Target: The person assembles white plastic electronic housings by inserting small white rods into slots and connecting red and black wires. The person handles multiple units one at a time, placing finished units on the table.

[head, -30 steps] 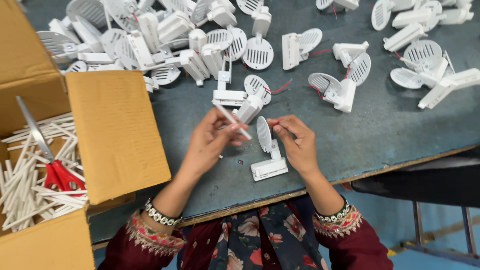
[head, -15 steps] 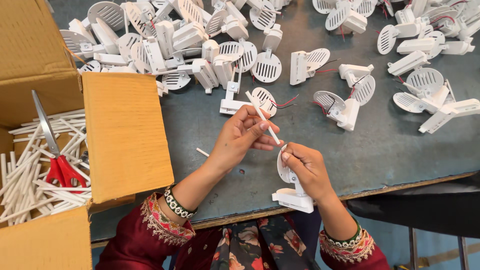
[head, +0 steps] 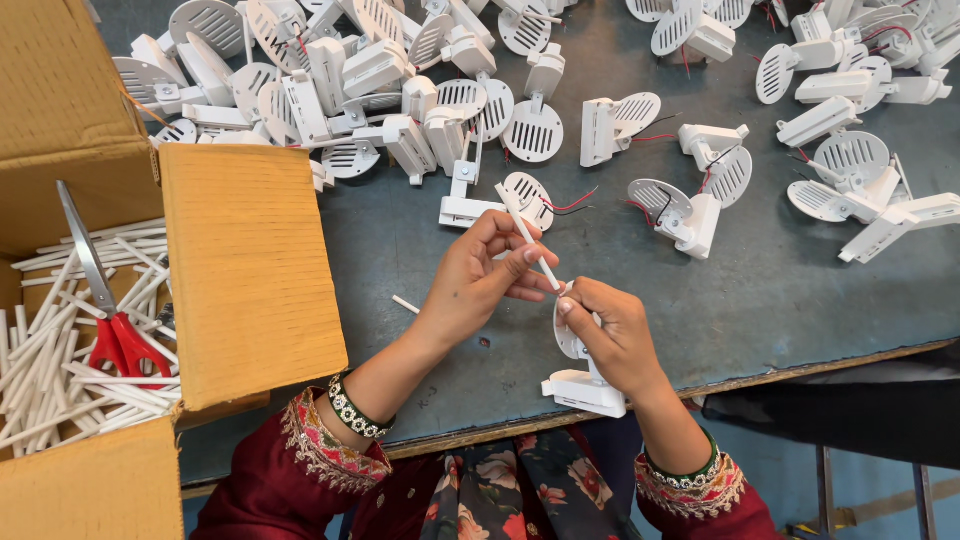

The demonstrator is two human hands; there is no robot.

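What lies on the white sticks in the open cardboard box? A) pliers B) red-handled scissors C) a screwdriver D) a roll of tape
B: red-handled scissors lie on top of the white sticks inside the cardboard box, to the left of the left hand, which holds one white stick.

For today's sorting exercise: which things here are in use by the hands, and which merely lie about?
In use:
left hand
thin white plastic tube
right hand
white plastic slotted-disc fitting

Lying about:
red-handled scissors
brown cardboard box
heap of white fittings
grey table
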